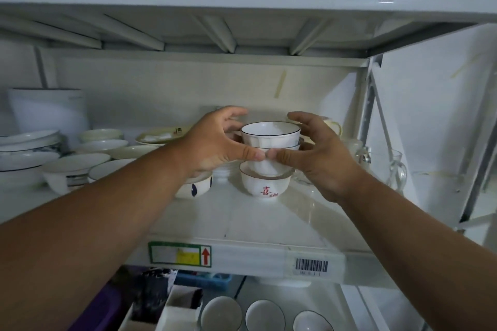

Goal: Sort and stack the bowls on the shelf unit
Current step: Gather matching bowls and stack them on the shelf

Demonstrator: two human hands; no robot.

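Bowls (270,140) gripped between both hands, seemingly.

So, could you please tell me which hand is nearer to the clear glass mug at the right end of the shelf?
Right. The right hand grips the stacked bowls just left of the clear glass mug; the left hand holds the stack's far side.

Both bare forearms reach forward and up, converging. The left hand (215,142) and right hand (320,153) face each other, fingers curled inward, thumbs nearly meeting in front, each grip closed round the same object between them
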